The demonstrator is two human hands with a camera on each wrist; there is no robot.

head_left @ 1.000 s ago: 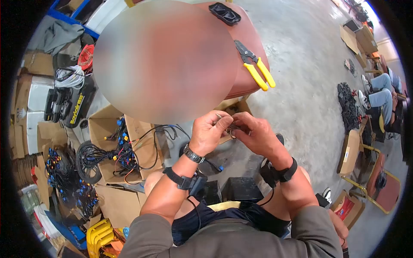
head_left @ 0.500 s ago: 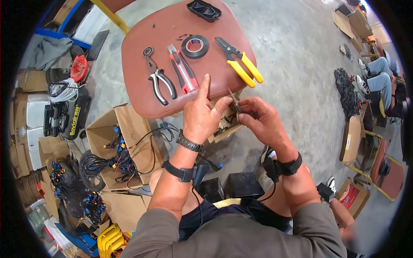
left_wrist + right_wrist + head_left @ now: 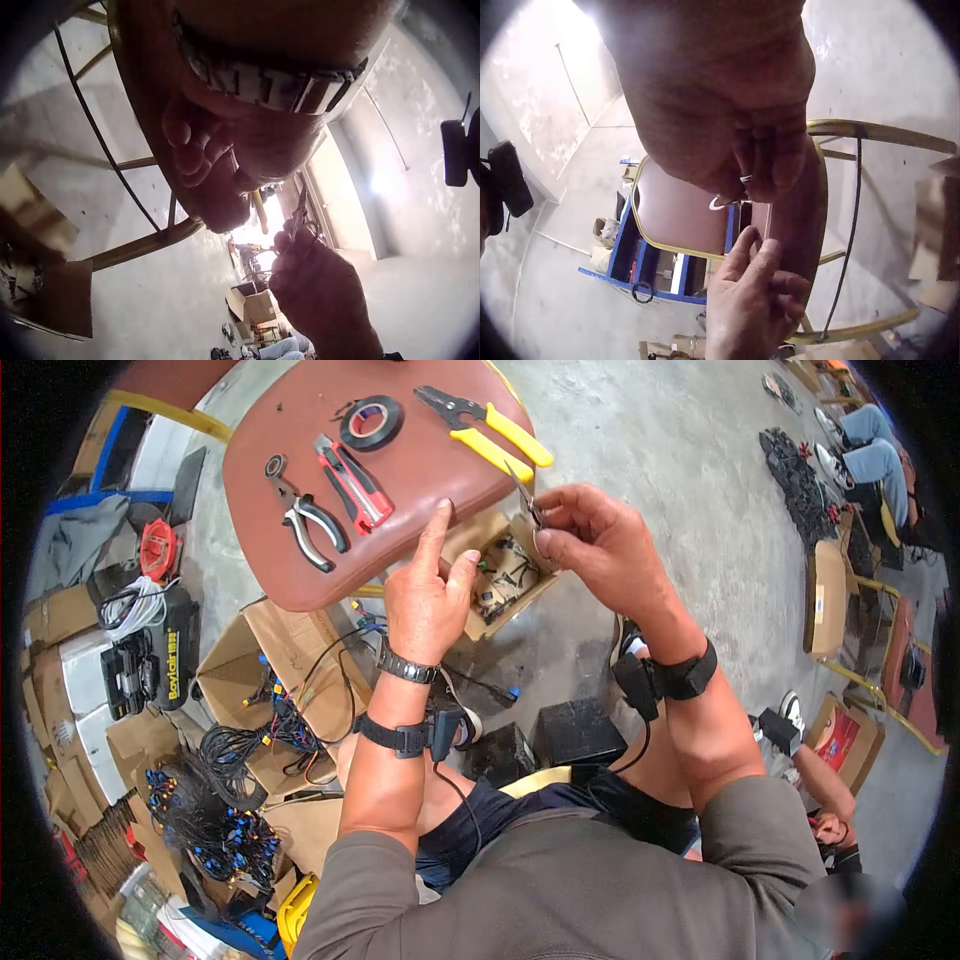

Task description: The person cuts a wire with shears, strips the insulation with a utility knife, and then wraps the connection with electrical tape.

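Observation:
My right hand (image 3: 610,550) pinches small pointed scissors (image 3: 527,500) by the handle loops, blades up, just off the front edge of the red-brown seat (image 3: 420,485). In the left wrist view the scissors (image 3: 298,214) stick up from that hand (image 3: 322,300). My left hand (image 3: 425,595) holds nothing; its index finger points straight at the seat edge and the thumb stands apart. Whether the finger touches the seat, I cannot tell. On the seat lie pliers (image 3: 305,525), a red utility knife (image 3: 352,485), black tape (image 3: 371,422) and yellow-handled strippers (image 3: 480,425).
A small box of parts (image 3: 508,582) stands on the floor below the hands. A carton with cables (image 3: 320,670) and a cable heap (image 3: 215,825) are at the left. Two black blocks (image 3: 578,732) sit between the legs. Another person's arm (image 3: 822,785) shows at the lower right.
The hands, together a second ago, are now apart; the left index finger has straightened and the scissors stay in the right hand. The head view has shifted, with the seat now farther up and left.

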